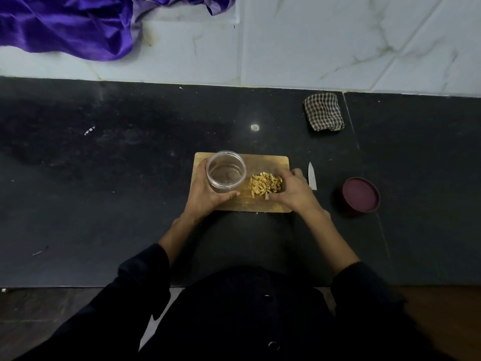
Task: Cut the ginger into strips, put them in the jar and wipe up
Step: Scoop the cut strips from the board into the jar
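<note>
So around the wooden cutting board on the dark countertop there's one knife lying just off the board's right edge, blade pointing away, and one maroon lid further right, well apart from the jar. One folded checkered cloth sits near the back by the white marble-look wall tiles, and one purple satin fabric is bunched at the top left.

On the board: one clear plastic jar, upright and open. The left hand wraps around it, fingers curled on its side. Just right of it is one pile of ginger strips. The right hand cups the pile's right side, fingers curled loosely against the strips, partly hiding the knife's handle.
</note>
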`<state>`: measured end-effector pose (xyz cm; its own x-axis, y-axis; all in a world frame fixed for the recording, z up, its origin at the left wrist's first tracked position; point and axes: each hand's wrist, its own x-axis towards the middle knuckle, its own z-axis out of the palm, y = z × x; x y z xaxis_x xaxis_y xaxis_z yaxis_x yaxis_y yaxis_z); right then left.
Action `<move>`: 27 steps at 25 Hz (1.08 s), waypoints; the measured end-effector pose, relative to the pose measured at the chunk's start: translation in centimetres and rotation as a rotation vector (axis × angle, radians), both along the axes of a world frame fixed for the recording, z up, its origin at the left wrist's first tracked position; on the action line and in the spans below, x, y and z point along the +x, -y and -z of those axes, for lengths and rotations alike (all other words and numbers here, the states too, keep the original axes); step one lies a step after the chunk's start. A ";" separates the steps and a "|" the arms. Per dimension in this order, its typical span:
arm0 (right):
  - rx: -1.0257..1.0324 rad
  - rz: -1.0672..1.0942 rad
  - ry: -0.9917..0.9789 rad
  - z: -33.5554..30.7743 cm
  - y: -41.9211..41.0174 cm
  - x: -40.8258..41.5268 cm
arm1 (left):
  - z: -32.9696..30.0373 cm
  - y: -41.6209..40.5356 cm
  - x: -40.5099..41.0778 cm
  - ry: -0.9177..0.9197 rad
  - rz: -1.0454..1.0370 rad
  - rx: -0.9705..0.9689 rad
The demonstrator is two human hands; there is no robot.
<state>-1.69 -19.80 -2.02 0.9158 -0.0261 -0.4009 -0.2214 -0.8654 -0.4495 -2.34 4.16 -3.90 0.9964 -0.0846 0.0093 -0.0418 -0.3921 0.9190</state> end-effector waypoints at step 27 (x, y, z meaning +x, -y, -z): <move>0.936 0.419 -0.012 -4.8 -3.6 1.8 | 0.9 -0.2 0.5 -0.021 0.016 -0.017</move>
